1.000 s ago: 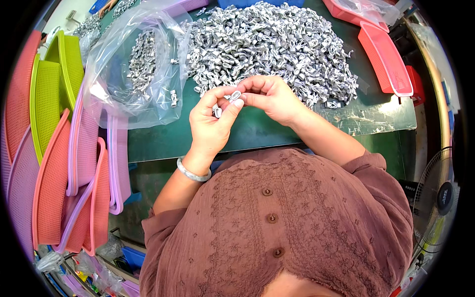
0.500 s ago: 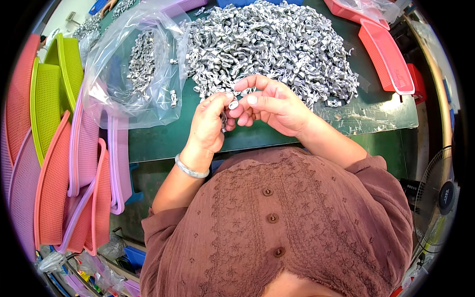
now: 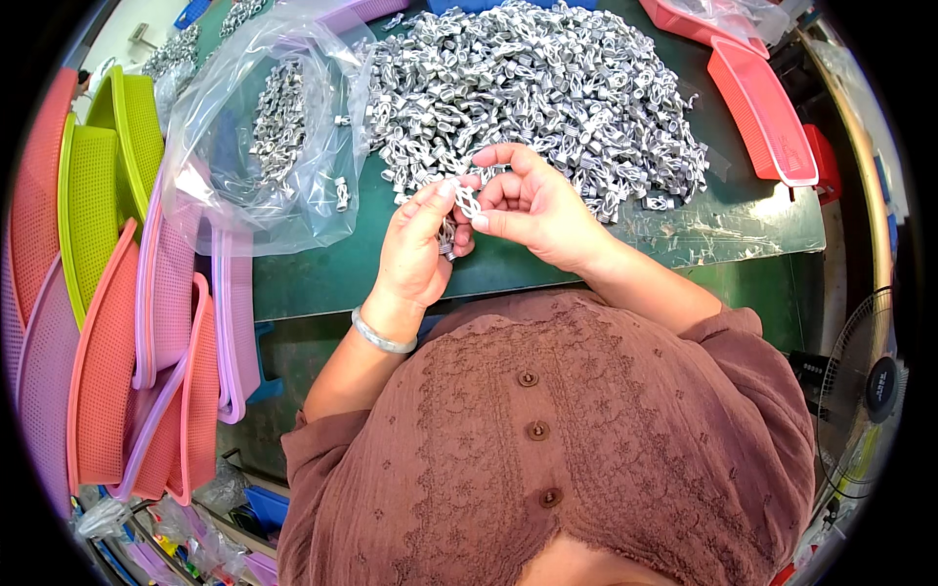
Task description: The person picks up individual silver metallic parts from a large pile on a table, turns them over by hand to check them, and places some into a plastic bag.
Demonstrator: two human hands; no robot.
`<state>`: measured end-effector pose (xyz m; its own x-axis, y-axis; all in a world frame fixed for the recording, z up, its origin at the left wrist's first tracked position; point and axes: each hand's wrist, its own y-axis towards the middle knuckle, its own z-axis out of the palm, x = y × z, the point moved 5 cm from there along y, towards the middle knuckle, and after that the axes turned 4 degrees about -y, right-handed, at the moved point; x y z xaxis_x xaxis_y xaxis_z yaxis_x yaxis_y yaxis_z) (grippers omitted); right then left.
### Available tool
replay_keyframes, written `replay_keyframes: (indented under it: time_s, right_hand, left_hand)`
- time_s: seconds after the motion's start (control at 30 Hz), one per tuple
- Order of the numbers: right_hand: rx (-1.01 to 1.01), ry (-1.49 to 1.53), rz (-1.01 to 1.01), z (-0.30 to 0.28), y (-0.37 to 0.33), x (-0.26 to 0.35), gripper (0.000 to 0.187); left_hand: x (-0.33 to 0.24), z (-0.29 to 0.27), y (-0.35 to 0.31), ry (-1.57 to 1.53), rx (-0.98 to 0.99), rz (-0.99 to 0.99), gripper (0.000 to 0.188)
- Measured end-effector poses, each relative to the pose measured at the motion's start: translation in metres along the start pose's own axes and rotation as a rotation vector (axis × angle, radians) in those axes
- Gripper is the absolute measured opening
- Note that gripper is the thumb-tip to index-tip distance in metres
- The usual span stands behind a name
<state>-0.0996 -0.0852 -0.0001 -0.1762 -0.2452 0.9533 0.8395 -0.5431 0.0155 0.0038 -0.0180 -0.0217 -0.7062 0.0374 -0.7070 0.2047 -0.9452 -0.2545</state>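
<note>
Close in front of me, my left hand (image 3: 418, 239) pinches a small silvery metal clip (image 3: 468, 202) between thumb and forefinger. More of these metal pieces (image 3: 447, 237) show in the curl of its lower fingers. From the right, my right hand (image 3: 532, 205) meets the same clip, its thumb and fingertips at the clip's right side. Just beyond both hands lies a big heap of like metal clips (image 3: 537, 88) on the green table (image 3: 469, 273). One loose clip (image 3: 341, 193) rests on clear plastic left of the hands.
An open clear plastic bag (image 3: 322, 210) with clips inside lies at the left on the table. Stacked pink, green and purple perforated baskets (image 3: 98, 371) stand along the left. At the right are a pink basket (image 3: 767, 117) and a fan (image 3: 870, 391).
My right fingers have come in around the clip, which now shows lengthwise between both hands. At the far upper left, another person's hand has gone out of sight.
</note>
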Motion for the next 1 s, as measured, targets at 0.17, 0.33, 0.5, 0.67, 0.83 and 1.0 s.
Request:
replay_keyframes:
  time_s: [0.17,0.33,0.5,0.67,0.83,1.0]
  right_hand:
    - [0.041,-0.108,-0.017,-0.002,0.000,-0.004,0.038]
    - [-0.024,-0.395,0.033,-0.020,0.003,-0.015,0.021]
    - [-0.072,-0.848,-0.117,-0.027,0.010,-0.003,0.019]
    - [-0.020,-1.307,-0.408,-0.010,0.020,0.001,0.022]
    - [0.010,-1.548,-0.508,0.010,0.029,-0.006,0.023]
    - [0.057,-1.673,-0.563,0.018,0.038,-0.016,0.017]
  left_hand:
    - [0.004,-0.010,0.002,-0.135,-0.016,-0.062,0.023]
    - [-0.005,-0.024,0.002,-0.272,-0.007,-0.049,0.022]
    - [-0.067,-0.065,0.010,-0.246,-0.180,0.210,0.025]
    - [-0.146,-0.114,0.027,-0.084,-0.550,0.698,0.037]
    - [-0.129,-0.076,0.006,0.218,-0.629,0.729,0.051]
    - [-0.075,-0.067,0.002,0.328,-0.369,0.503,0.024]
